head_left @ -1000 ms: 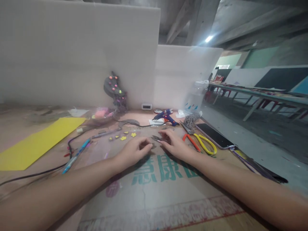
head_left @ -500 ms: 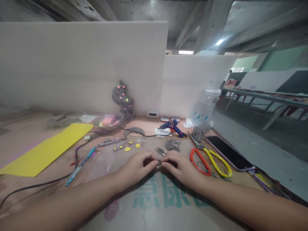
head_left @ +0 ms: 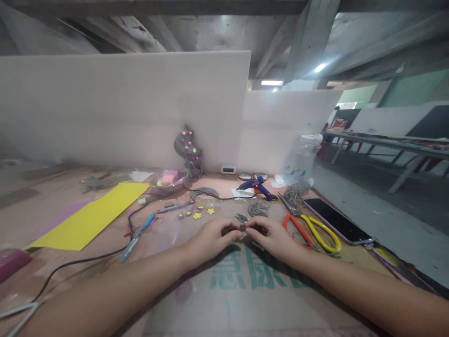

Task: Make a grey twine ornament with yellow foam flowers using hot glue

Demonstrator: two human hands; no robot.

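Honestly, hardly anything's legible. Big green Chinese characters [head_left: 228, 276] are printed on the flat brown cardboard sheet [head_left: 199, 311] toward the near edge of the pinkish desk [head_left: 218, 179], partly hidden, so I can't say which. The clear plastic bottle with a white lid [head_left: 302, 160], by the far right corner, has blue sail-shaped marks [head_left: 295, 172].

So our table [head_left: 21, 220] is a pinkish, scuffed top, and we've got a cardboard sheet [head_left: 196, 313] with green lettering laid over the front. Little yellow flowers [head_left: 197, 216] and a grey cord tangle [head_left: 257, 209] sit on that. Left side, we've got a yellow sheet [head_left: 94, 217] and a blue pen [head_left: 143, 231]. Toward the back there's our blue glue gun [head_left: 257, 185], partly over white paper [head_left: 241, 192], plus a clear bottle [head_left: 298, 161]. Our phone [head_left: 336, 220] lies by the right edge.
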